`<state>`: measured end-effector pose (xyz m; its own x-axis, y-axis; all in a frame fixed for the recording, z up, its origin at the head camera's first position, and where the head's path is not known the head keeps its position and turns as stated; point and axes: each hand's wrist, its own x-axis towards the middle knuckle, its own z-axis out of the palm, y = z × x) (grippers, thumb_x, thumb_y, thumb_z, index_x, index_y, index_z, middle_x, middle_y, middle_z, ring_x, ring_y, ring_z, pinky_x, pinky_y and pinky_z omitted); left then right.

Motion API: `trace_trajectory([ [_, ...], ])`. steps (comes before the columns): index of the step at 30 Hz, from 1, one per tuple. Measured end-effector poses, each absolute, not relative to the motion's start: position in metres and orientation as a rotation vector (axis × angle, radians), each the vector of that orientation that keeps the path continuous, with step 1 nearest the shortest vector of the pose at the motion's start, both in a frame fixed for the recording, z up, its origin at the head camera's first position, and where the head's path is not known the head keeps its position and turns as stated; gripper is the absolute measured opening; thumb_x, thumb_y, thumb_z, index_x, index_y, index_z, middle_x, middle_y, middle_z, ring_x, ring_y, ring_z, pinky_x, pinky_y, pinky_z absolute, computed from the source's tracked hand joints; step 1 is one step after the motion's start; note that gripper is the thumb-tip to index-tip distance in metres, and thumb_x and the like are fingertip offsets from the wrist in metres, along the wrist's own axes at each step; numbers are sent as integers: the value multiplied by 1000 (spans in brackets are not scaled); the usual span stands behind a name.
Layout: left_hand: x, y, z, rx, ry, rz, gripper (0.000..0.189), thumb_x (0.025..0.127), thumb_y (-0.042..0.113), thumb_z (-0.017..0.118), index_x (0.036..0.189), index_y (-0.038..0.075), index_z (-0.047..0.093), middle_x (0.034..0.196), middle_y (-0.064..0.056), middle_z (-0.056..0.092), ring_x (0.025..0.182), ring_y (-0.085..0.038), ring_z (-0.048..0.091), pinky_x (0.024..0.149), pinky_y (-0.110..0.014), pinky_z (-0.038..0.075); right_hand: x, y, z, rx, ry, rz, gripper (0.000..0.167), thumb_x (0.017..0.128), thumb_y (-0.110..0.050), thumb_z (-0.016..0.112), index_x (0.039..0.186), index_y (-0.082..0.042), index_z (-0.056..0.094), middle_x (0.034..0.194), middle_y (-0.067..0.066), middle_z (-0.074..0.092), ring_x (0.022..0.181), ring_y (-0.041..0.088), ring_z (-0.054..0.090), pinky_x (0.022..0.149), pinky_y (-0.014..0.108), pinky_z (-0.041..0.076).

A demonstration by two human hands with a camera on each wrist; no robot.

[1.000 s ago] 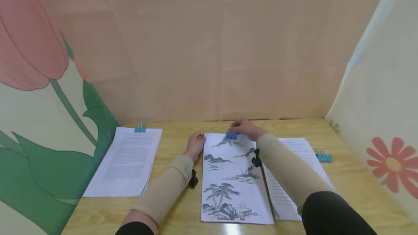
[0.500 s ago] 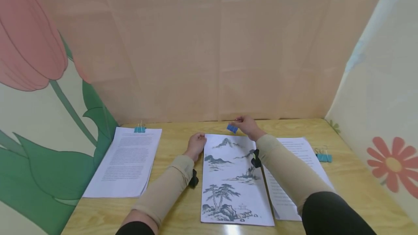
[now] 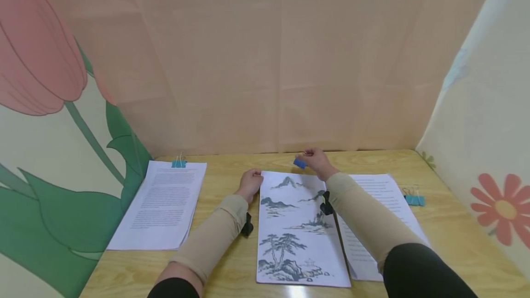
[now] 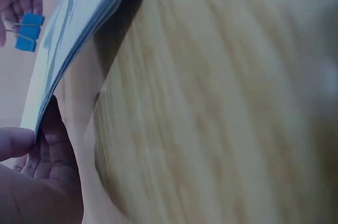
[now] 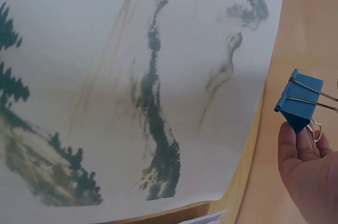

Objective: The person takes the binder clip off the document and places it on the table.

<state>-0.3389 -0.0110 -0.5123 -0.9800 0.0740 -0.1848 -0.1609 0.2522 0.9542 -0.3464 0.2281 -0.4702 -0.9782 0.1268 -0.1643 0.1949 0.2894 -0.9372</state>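
Observation:
A stack of sheets topped by an ink landscape print (image 3: 296,229) lies in the middle of the wooden table (image 3: 223,169). My right hand (image 3: 316,161) hovers just beyond its far edge and pinches a blue binder clip (image 3: 300,163) by its wire handles; the blue binder clip (image 5: 299,100) is off the paper. My left hand (image 3: 250,184) grips the stack's far left corner, thumb on top and fingers (image 4: 53,145) under the slightly lifted sheets (image 4: 68,39).
A clipped text stack (image 3: 159,203) with a blue clip (image 3: 179,163) lies at the left. Loose text sheets (image 3: 372,215) lie under my right forearm, and another blue clip (image 3: 414,200) sits beside them at the right. Fabric walls close in behind and on both sides.
My right hand pulled the blue clip off the far edge of the landscape stack and lifted it up and slightly right. My left hand stayed on the corner.

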Motion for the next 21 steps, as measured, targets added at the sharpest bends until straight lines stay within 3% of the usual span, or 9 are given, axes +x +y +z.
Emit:
trace_trajectory([
  [9,-338,-13,-510,-66,2308,1750,31,100,1,54,130,-6,63,115,-19,64,78,-20,56,66,-29,48,-346,232,-478,329,2451,-1739,66,103,-24,65,153,8,35,152,27,40,141,41,40,114,50,38],
  [21,-343,-11,-511,-81,2255,1762,26,101,0,55,125,-5,64,115,-18,64,74,-18,58,61,-27,49,-353,239,-493,334,2463,-1644,68,104,-27,62,152,12,33,153,32,39,139,44,43,114,50,39],
])
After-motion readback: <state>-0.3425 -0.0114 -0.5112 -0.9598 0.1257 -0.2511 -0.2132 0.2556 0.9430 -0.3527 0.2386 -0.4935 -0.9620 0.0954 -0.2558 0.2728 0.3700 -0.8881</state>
